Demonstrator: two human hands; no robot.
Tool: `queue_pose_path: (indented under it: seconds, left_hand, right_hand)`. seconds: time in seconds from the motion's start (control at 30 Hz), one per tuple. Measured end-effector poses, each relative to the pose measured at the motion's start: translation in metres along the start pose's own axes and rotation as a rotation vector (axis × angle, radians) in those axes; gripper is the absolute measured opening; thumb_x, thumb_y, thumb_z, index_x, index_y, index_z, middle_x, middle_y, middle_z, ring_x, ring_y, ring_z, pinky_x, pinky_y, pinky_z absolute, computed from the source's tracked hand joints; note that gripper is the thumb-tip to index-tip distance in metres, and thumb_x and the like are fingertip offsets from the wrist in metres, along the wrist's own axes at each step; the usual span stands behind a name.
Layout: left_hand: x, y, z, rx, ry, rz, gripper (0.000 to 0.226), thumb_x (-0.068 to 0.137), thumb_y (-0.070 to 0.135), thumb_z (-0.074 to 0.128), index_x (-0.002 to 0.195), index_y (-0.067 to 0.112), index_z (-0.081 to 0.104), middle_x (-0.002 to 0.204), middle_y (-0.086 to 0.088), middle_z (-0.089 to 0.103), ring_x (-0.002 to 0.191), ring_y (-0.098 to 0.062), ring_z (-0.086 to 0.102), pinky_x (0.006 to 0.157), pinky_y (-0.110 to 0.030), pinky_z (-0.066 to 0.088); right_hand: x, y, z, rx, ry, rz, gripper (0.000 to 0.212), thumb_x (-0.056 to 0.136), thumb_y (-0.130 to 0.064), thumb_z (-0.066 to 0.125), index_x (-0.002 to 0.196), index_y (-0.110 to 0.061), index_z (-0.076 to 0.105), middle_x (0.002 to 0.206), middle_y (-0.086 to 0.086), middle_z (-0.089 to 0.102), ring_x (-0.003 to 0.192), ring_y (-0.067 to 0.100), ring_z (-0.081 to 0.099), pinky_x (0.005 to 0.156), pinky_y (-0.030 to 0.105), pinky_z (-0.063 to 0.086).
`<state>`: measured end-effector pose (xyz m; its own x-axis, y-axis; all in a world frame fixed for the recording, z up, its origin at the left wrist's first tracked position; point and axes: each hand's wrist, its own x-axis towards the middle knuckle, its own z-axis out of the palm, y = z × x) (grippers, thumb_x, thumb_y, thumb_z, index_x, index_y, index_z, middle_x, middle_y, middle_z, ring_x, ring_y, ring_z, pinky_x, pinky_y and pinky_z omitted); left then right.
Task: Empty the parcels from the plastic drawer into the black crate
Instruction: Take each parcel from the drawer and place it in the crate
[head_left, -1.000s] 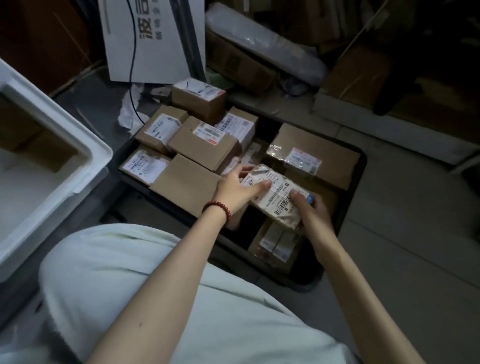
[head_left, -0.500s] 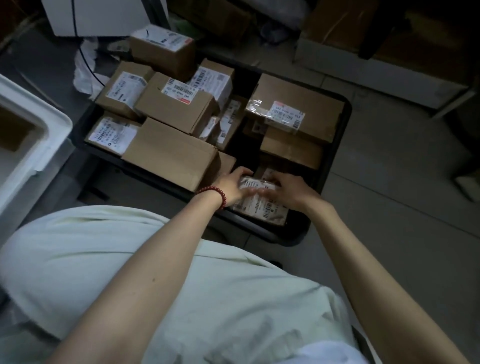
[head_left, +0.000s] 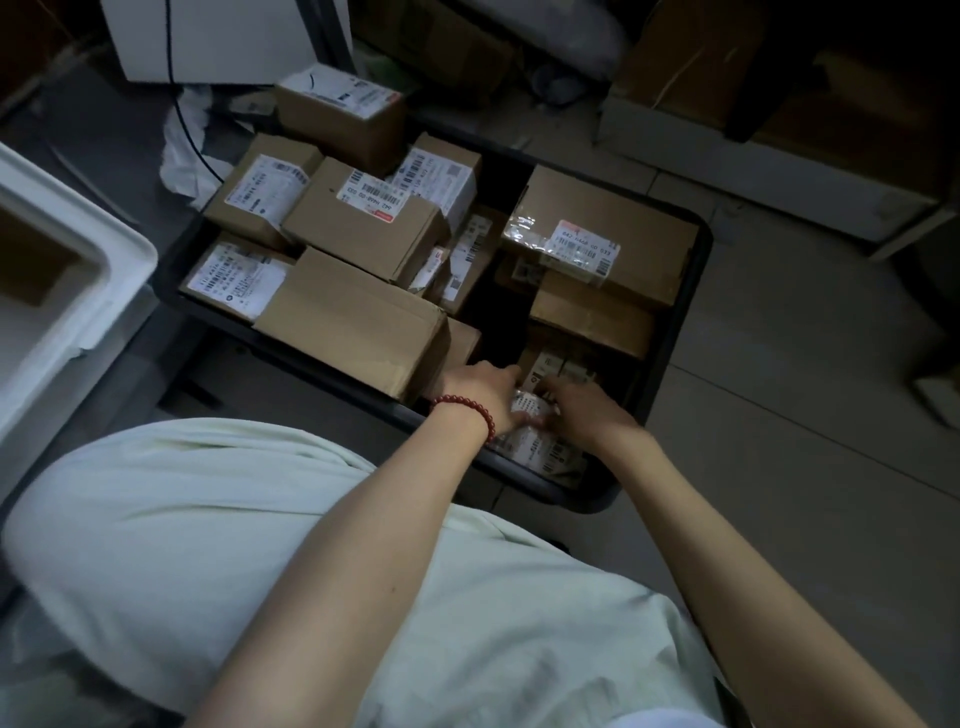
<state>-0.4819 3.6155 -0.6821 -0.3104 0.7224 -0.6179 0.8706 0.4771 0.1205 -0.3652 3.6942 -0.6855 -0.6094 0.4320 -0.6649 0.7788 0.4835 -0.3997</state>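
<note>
At the far left stands the white drawer (head_left: 104, 270), only partly in view and well apart from both hands. To its right the black crate (head_left: 698, 312) sits on the floor (head_left: 779, 415). The left half of the crate is filled with brown boxes (head_left: 353, 322) that lie one over another, most with a white label on top. The left hand (head_left: 480, 392), with a red bracelet (head_left: 470, 405) on the wrist, reaches into the near right corner of the crate, just beside the nearest of the boxes. Its fingers bend round the left end of a small labelled parcel (head_left: 537, 449). The parcel lies low inside the crate, close to the near rim, between the two hands and partly under them. The right hand (head_left: 589, 413) covers the right end of the parcel with curled fingers and grips it from above. This part is blurred, so the fingertips are not clear. Behind the hands a taped box (head_left: 602, 234) lies against the right wall of the crate.
</note>
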Motion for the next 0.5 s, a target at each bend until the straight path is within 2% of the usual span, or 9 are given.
queue_pose_path:
  seconds: [0.07, 0.17, 0.3, 0.4, 0.5]
  left_hand:
    - [-0.003, 0.003, -0.001, 0.081, 0.084, 0.01, 0.058, 0.09, 0.057, 0.05, 0.133, 0.019, 0.044, 0.125, -0.009, 0.055, 0.116, -0.028, 0.053, 0.081, -0.036, 0.046]
    - [-0.011, 0.002, -0.004, 0.052, 0.243, 0.024, 0.051, 0.093, 0.052, 0.047, 0.13, 0.018, 0.047, 0.126, -0.007, 0.054, 0.117, -0.028, 0.049, 0.077, -0.034, 0.038]
    - [-0.029, -0.002, -0.019, -0.014, 0.475, -0.016, 0.044, 0.093, 0.047, 0.046, 0.128, 0.02, 0.051, 0.121, -0.004, 0.058, 0.117, -0.027, 0.048, 0.085, -0.038, 0.039]
    - [-0.046, -0.019, -0.042, -0.046, 0.638, -0.106, 0.039, 0.092, 0.046, 0.044, 0.121, 0.021, 0.056, 0.117, -0.001, 0.061, 0.114, -0.023, 0.049, 0.088, -0.039, 0.036]
    - [-0.073, -0.053, -0.066, -0.109, 0.778, -0.276, 0.035, 0.092, 0.048, 0.044, 0.112, 0.025, 0.059, 0.112, 0.003, 0.064, 0.11, -0.021, 0.052, 0.086, -0.037, 0.036]
  right_hand:
    - [-0.001, -0.001, 0.0, -0.058, 0.025, 0.012, 0.046, 0.094, -0.037, 0.059, 0.136, -0.025, 0.046, 0.132, 0.009, 0.055, 0.116, 0.027, 0.056, 0.088, 0.036, 0.05]
    - [-0.005, -0.006, -0.006, -0.137, 0.154, 0.006, 0.041, 0.097, -0.035, 0.051, 0.137, -0.024, 0.044, 0.129, 0.009, 0.054, 0.113, 0.027, 0.056, 0.084, 0.038, 0.052]
    - [-0.011, -0.014, -0.022, -0.112, 0.344, -0.096, 0.035, 0.099, -0.035, 0.045, 0.133, -0.026, 0.045, 0.125, 0.004, 0.057, 0.106, 0.023, 0.057, 0.076, 0.034, 0.05]
    - [-0.013, -0.03, -0.039, -0.148, 0.448, -0.18, 0.033, 0.097, -0.038, 0.047, 0.129, -0.027, 0.05, 0.122, -0.001, 0.059, 0.101, 0.018, 0.058, 0.069, 0.028, 0.043]
    - [-0.015, -0.059, -0.056, -0.218, 0.51, -0.273, 0.041, 0.096, -0.047, 0.045, 0.132, -0.028, 0.05, 0.123, -0.001, 0.057, 0.103, 0.018, 0.057, 0.074, 0.033, 0.05]
